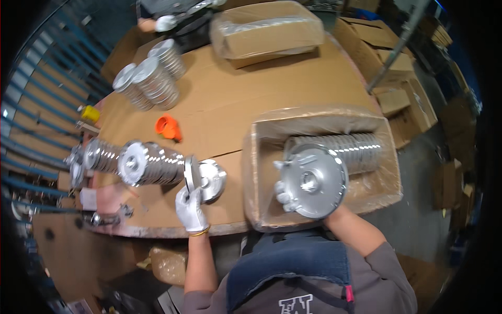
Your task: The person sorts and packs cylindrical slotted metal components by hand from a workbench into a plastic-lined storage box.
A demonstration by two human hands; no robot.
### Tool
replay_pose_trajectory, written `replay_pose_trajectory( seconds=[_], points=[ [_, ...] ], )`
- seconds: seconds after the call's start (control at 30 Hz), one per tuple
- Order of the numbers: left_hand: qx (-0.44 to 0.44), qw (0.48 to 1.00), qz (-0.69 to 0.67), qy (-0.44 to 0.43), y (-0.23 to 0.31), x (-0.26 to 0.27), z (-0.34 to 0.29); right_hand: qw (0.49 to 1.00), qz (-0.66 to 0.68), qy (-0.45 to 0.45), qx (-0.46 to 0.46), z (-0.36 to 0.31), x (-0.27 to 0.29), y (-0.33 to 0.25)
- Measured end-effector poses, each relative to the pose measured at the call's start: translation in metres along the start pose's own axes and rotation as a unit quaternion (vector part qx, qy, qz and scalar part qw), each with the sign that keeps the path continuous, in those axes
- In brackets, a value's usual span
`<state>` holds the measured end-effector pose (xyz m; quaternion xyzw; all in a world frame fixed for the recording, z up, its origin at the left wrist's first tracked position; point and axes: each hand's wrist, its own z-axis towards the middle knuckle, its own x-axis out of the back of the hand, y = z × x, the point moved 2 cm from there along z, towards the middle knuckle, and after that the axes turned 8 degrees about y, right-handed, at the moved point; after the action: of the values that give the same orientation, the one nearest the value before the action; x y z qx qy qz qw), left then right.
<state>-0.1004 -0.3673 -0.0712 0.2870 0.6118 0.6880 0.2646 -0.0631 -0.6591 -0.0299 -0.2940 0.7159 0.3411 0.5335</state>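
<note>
My left hand (191, 210), in a white glove, grips a metal disc (192, 175) standing on edge. Right beside it another silver disc (213, 180) with a raised hub lies on the cardboard-covered table. My right hand (284, 195) carries a larger round metal disc (316, 183) over a plastic-lined carton (251, 172); its gloved fingers curl over the left rim, while the disc hides the palm. Inside that carton a row of stacked discs (361, 152) lies on its side. Left of my left hand, a row of similar discs (157, 163) lies along the table.
Several upright disc stacks (154, 81) stand at the far left near an orange plastic piece (168, 127). A second lined carton (269, 39) sits at the far edge. More cartons (400, 99) stand right, past a metal post (397, 49). Across the table shows another person's gloved hand (166, 23).
</note>
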Motion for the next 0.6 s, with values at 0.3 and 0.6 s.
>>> replay_pose_trajectory(
  seconds=[0.3,0.6],
  points=[
    [0.34,0.763,-0.54,-0.1,0.045,-0.021,-0.023,0.987,-0.083,0.087,0.104,-0.001,-0.022,0.017],
    [0.123,0.908,-0.336,-0.217,0.098,-0.044,-0.069,0.986,-0.124,0.078,0.078,0.005,-0.027,0.028]
  ],
)
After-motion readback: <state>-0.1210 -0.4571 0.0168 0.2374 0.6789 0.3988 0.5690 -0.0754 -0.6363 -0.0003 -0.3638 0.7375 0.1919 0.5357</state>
